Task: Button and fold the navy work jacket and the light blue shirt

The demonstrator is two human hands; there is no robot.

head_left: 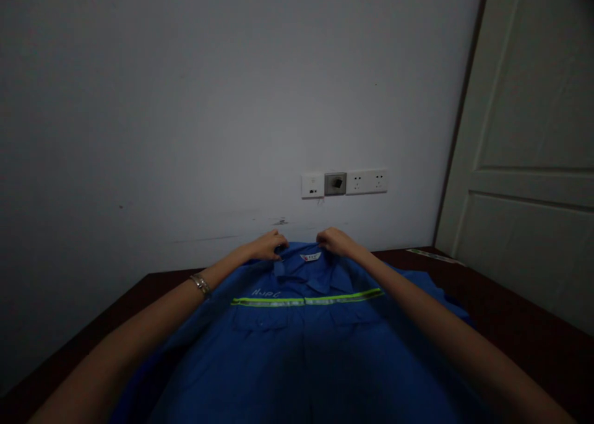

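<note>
One blue cloth work shirt [250,362] with a yellow-green and silver reflective stripe [273,302] lies spread, front up, on the dark reddish-brown counter [524,331], its body at 6 o'clock from both hands. The left hand [269,246] is closed on the collar at 11 o'clock, thumb and fingers pinching the cloth; the right hand [335,241] grips the collar at 1 o'clock, fingers curled. The neck opening sits between them, near the wall. The collar points to 12 o'clock, and the long axis runs from there to 6 o'clock, past the lower edge of view; the stripe crosses it from 9 to 3. Counted: two hands, one shirt, one small white neck label [310,257], two chest pockets, one silvery wristband [200,284] on the left wrist, and three wall plates [366,181] beyond the collar, toward 1 o'clock
</note>
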